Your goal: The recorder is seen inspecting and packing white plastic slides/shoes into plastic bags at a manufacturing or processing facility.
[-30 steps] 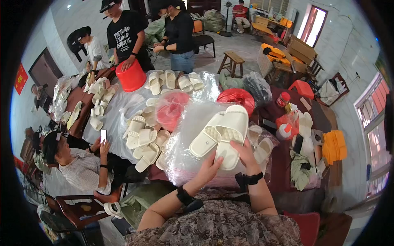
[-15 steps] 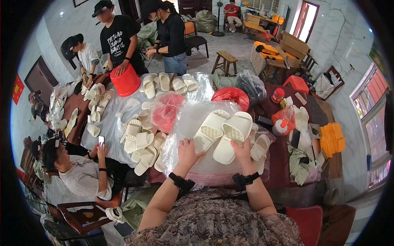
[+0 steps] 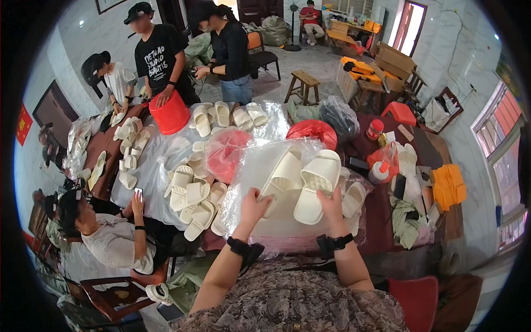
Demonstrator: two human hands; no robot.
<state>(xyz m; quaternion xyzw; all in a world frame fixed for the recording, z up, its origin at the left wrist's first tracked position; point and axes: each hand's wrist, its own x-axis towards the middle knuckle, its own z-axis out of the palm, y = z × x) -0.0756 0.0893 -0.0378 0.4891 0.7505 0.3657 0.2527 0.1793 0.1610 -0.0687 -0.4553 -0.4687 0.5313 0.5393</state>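
A cream slide slipper [image 3: 281, 176] is gripped at its lower left edge by my left hand [image 3: 255, 206]. It leans at a slant, sole edge toward me. My right hand [image 3: 331, 202] pinches the lower right side of a matching slipper [image 3: 315, 185], whose bumpy insole faces up. The two slippers are close together but apart, held over a stack of clear plastic bags [image 3: 265, 228]. Left of my left hand lies a heap of several cream slippers [image 3: 193, 193]. Beside my right hand, another slipper [image 3: 353, 200] rests on plastic.
A person at left holds a phone [image 3: 138, 195]. Across the table a person's hand rests on a red bucket [image 3: 169, 113]. Red plastic bags [image 3: 313, 133], a white bottle with a red cap [image 3: 379, 172], a green cloth [image 3: 404, 221] and orange bags [image 3: 448, 188] lie around.
The left slipper has tilted and swung slightly toward me, its insole turning away. My left hand has closed further on its edge. The right slipper has barely moved.
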